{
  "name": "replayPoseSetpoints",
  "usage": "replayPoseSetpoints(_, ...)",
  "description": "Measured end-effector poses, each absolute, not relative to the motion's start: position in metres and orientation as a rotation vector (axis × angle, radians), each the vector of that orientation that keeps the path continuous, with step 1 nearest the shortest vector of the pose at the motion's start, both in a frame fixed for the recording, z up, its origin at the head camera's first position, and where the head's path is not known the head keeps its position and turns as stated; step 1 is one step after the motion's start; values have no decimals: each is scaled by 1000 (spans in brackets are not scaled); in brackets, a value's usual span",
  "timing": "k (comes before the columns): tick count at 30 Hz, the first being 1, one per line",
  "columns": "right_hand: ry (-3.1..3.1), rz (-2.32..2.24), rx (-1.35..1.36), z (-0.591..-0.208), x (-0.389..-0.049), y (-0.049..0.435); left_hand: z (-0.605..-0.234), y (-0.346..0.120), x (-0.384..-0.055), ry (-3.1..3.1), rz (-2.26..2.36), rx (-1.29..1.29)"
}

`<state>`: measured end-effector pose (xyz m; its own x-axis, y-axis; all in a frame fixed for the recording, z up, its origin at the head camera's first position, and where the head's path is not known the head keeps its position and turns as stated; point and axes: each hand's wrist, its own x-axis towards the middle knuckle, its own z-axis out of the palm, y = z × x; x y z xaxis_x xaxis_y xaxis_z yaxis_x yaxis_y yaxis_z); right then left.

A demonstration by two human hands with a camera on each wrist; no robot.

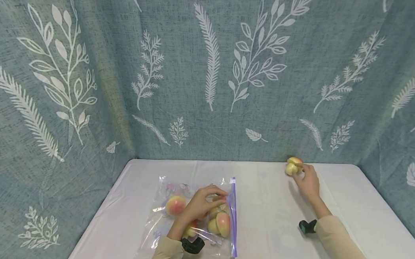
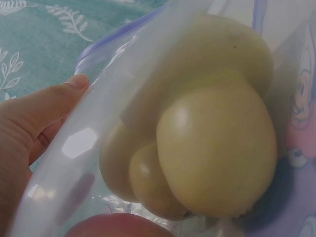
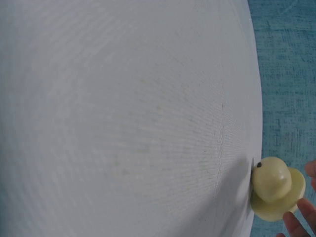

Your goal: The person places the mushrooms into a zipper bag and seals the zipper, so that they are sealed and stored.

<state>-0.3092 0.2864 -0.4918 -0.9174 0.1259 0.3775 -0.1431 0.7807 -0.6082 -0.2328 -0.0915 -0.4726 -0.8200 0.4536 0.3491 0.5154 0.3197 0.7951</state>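
My left hand (image 1: 203, 202) reaches over a clear zip bag (image 1: 233, 186) lying on the table and grips its purple-edged opening. In the left wrist view, a fingertip lies against the plastic, and yellow fruits (image 2: 217, 148) show through it. Several yellow-and-red fruits (image 1: 175, 205) are inside the bag, partly hidden by my hand. At the table's far right, my right hand (image 1: 308, 183) holds a pale yellow, red-blushed fruit (image 1: 291, 169) between thumb and fingers. In the right wrist view, fingertips (image 3: 295, 224) touch the edge of this rounded, two-lobed fruit, which has a dark spot.
A white cloth covers the table (image 1: 259, 212), with its back edge just behind the right-hand fruit. Teal curtains (image 1: 196, 85) with white leaf patterns hang behind and at both sides. Each wrist wears a small black camera (image 1: 192, 245).
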Motion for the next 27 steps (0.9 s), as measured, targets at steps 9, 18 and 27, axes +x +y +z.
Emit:
replayPoseSetpoints(9,-2519,886,2,-490,-315,290,-473,-92,-234,-2515,-1580,-899)
replayPoseSetpoints(18,-2539,879,14,-488,-318,292,-474,-92,-234,-2516,-1604,-898)
replayPoseSetpoints(27,-2591,860,28,-484,-323,294,-473,-92,-235,-2505,-1592,-914)
